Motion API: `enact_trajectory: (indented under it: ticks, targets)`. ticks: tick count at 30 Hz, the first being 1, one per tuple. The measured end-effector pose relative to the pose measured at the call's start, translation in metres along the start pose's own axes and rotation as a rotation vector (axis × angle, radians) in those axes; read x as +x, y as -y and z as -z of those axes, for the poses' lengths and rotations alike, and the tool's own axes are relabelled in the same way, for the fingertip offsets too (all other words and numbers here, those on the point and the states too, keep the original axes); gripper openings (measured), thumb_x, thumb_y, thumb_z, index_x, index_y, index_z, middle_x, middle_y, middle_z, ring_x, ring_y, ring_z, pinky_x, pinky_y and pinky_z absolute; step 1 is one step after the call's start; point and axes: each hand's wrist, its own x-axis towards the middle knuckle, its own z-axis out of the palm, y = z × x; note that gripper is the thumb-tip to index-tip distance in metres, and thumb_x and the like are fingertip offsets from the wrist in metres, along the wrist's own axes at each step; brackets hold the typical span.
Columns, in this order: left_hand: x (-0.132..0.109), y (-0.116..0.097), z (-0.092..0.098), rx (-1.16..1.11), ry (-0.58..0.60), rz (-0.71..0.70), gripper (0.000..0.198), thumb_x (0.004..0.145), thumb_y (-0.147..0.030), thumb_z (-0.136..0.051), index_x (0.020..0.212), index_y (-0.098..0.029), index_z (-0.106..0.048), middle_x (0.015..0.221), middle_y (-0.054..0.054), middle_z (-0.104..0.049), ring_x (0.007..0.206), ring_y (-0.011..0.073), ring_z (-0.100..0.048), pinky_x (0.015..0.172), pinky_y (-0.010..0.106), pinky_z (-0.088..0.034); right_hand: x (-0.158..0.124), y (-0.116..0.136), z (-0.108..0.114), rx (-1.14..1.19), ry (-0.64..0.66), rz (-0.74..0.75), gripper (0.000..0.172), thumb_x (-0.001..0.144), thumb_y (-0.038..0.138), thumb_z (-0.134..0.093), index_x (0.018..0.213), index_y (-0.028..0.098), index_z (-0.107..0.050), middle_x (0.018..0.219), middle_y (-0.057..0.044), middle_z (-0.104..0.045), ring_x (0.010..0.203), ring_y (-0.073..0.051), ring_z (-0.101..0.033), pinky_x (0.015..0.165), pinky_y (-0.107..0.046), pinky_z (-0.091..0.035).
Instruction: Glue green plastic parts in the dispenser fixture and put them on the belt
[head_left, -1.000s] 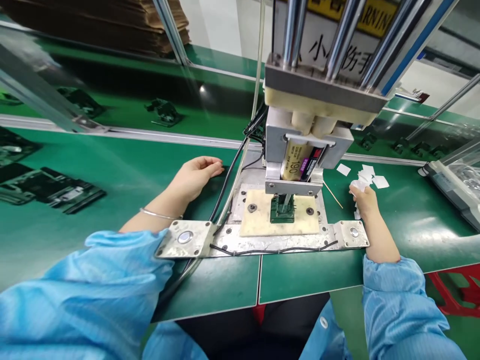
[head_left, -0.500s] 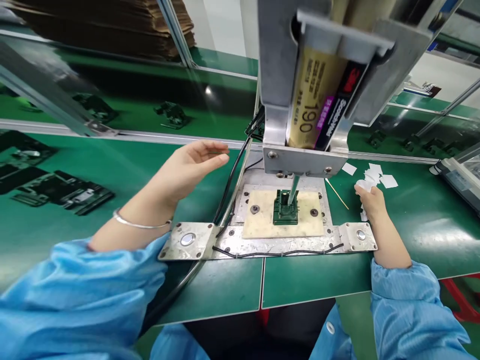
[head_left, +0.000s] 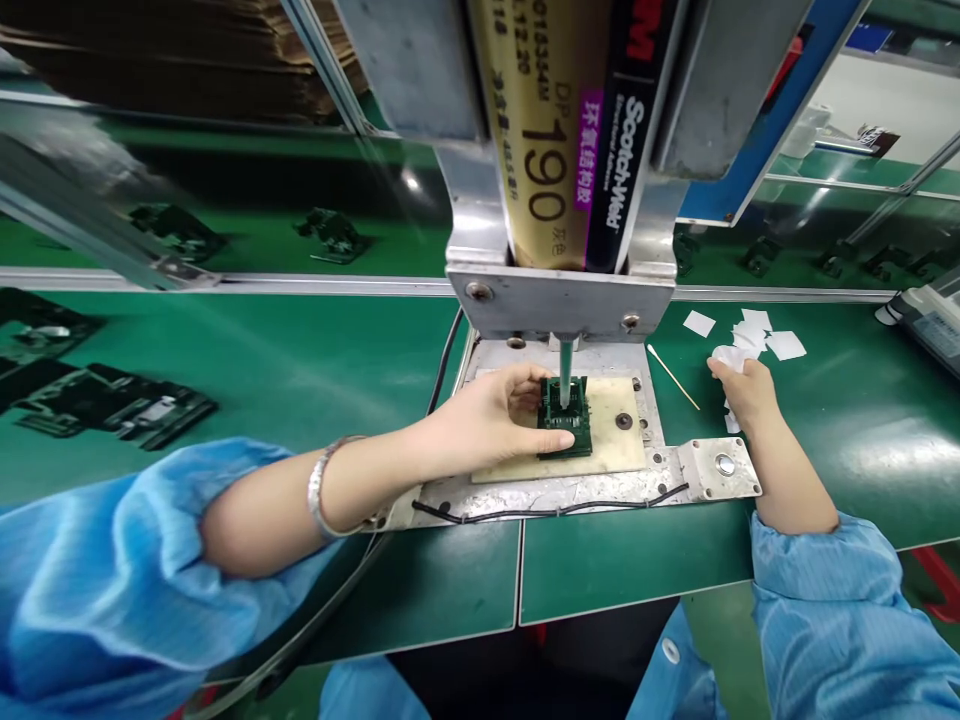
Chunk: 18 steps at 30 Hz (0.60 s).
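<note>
My left hand [head_left: 517, 415] grips a small green circuit board assembly [head_left: 566, 425] by its left side, thumb along the front edge and fingers behind. The assembly rests on a cream fixture plate [head_left: 615, 445]. Straight above it, the thin nozzle [head_left: 566, 370] of an adhesive cartridge [head_left: 555, 150] reaches down to the board; whether it touches, I cannot tell. Over on the right, my right hand [head_left: 746, 392] is closed on a piece of white paper [head_left: 731, 357] beside a loose pile of white paper squares [head_left: 752, 330].
A cotton swab [head_left: 673, 377] lies between fixture and paper. The metal base carries a button block [head_left: 724, 468] at its right end. Larger circuit boards [head_left: 112, 400] lie at the left. More assemblies [head_left: 330, 235] stand on the green strip behind the metal rail. The dispenser head [head_left: 559, 300] overhangs the fixture.
My left hand has moved right and down from above the left button block and taken hold of the circuit board assembly. My right hand stays at the paper. The camera view has shifted closer to the dispenser.
</note>
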Motion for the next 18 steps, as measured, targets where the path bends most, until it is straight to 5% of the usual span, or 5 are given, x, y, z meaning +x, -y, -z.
enact_trajectory:
  ticks: [6, 10, 12, 16, 18]
  targets:
    - [-0.021, -0.022, -0.001, -0.094, 0.117, 0.324, 0.045, 0.053, -0.049, -0.092, 0.085, -0.021, -0.076, 0.093, 0.007, -0.075, 0.094, 0.0271, -0.072, 0.084, 0.037, -0.06, 0.003, 0.002, 0.004, 0.068, -0.024, -0.005, 0.029, 0.063, 0.043, -0.073, 0.062, 0.016, -0.06, 0.06, -0.002, -0.056, 0.061, -0.018, -0.051, 0.055, -0.029, -0.037]
    - [-0.044, -0.026, -0.004, -0.075, 0.202, 0.33, 0.044, 0.063, -0.049, -0.087, 0.09, -0.016, -0.074, 0.099, 0.008, -0.074, 0.098, 0.0262, -0.07, 0.093, 0.037, -0.056, -0.028, 0.018, 0.027, 0.269, 0.06, 0.126, 0.039, 0.069, 0.053, -0.077, 0.07, 0.017, -0.061, 0.055, 0.002, -0.045, 0.051, -0.014, -0.042, 0.048, -0.028, -0.034]
    - [-0.056, -0.029, -0.006, -0.03, 0.251, 0.229, 0.042, 0.063, -0.044, -0.087, 0.093, -0.017, -0.074, 0.101, 0.007, -0.074, 0.103, 0.0272, -0.068, 0.096, 0.037, -0.055, -0.064, 0.037, 0.04, 0.311, 0.244, 0.311, 0.042, 0.075, 0.057, -0.078, 0.082, 0.016, -0.067, 0.06, 0.001, -0.05, 0.052, -0.015, -0.047, 0.048, -0.027, -0.038]
    - [-0.074, -0.04, -0.011, 0.106, 0.23, 0.048, 0.04, 0.063, -0.038, -0.088, 0.095, -0.018, -0.074, 0.098, 0.004, -0.073, 0.104, 0.0271, -0.067, 0.092, 0.033, -0.055, -0.147, 0.079, 0.049, 0.325, 0.853, 0.776, 0.04, 0.088, 0.05, -0.076, 0.111, 0.018, -0.069, 0.092, -0.006, -0.068, 0.076, -0.02, -0.064, 0.064, -0.027, -0.051]
    - [-0.08, -0.044, -0.014, 0.14, 0.214, 0.004, 0.04, 0.063, -0.037, -0.087, 0.095, -0.018, -0.074, 0.096, 0.004, -0.072, 0.1, 0.0261, -0.068, 0.084, 0.029, -0.057, -0.175, 0.093, 0.045, 0.272, 0.943, 0.903, 0.038, 0.091, 0.051, -0.073, 0.11, 0.018, -0.067, 0.091, -0.005, -0.066, 0.077, -0.018, -0.063, 0.066, -0.026, -0.049]
